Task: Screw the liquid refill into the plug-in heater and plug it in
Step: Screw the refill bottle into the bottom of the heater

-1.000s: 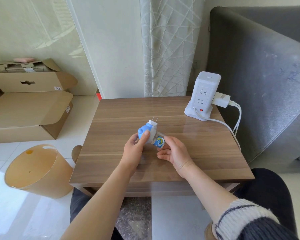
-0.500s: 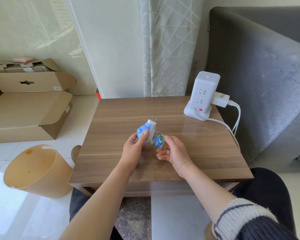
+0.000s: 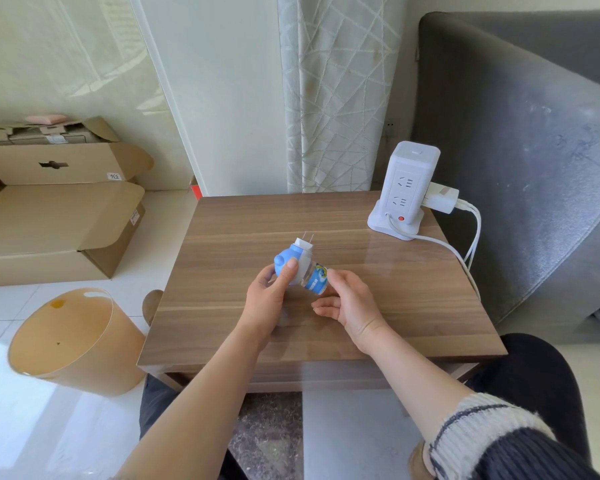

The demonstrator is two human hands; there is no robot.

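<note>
My left hand (image 3: 269, 299) grips the blue and white plug-in heater (image 3: 291, 259) above the middle of the wooden table (image 3: 413, 282); its two metal prongs point away from me. The clear liquid refill bottle (image 3: 315, 280) with a blue label sticks out of the heater's lower end, toward the right. My right hand (image 3: 349, 303) holds the bottle with thumb and fingertips. A white tower power strip (image 3: 404, 188) with free sockets on its front face stands at the table's far right corner.
A white charger (image 3: 440, 199) is plugged into the tower's right side, and white cables (image 3: 465, 247) trail off the right edge. A grey sofa (image 3: 520, 161) is at the right. A tan bin (image 3: 73, 341) and open cardboard boxes (image 3: 59, 216) stand on the floor at the left.
The heater and bottle stay between my hands at nearly the same spot. My right fingers have shifted their hold around the bottle.
</note>
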